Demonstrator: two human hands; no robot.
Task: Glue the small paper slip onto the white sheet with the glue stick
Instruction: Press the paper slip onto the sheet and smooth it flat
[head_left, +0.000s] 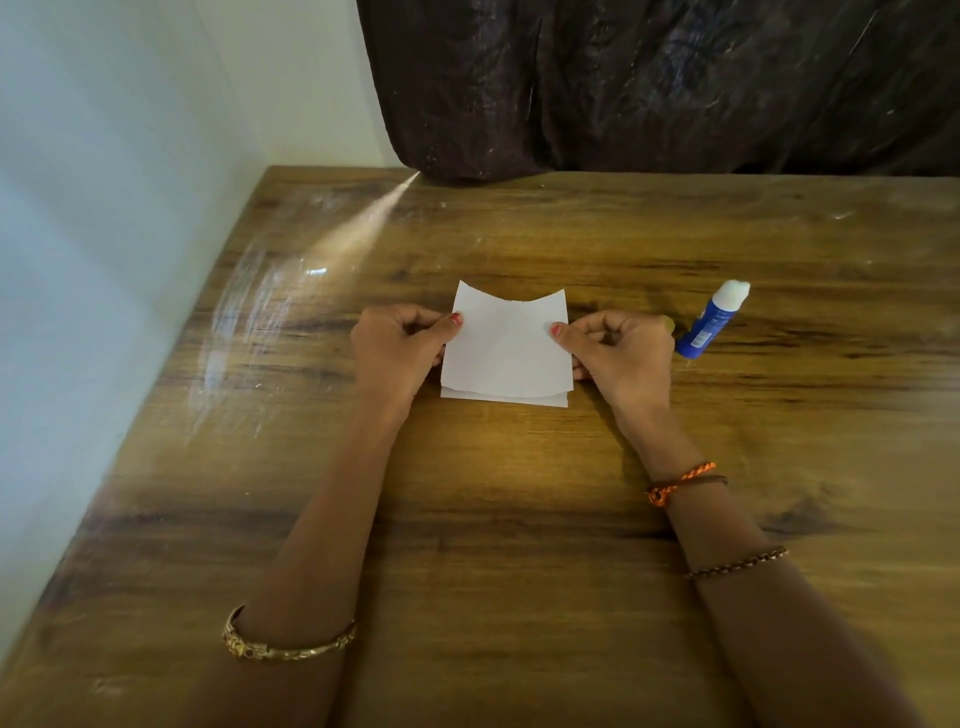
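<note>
A small white paper slip (506, 348) is held just above the wooden table, its far edge sagging in the middle. My left hand (397, 348) pinches its left edge and my right hand (618, 351) pinches its right edge. Under the slip lies a white sheet (519, 399), of which only a thin strip shows along the near edge. A blue glue stick (711, 325) lies on the table just right of my right hand, uncapped, its white glue tip pointing away from me.
The wooden table (519, 519) meets a pale wall (104, 260) on the left. A dark crinkled cloth (675, 88) hangs at the back edge. Bracelets sit on both forearms.
</note>
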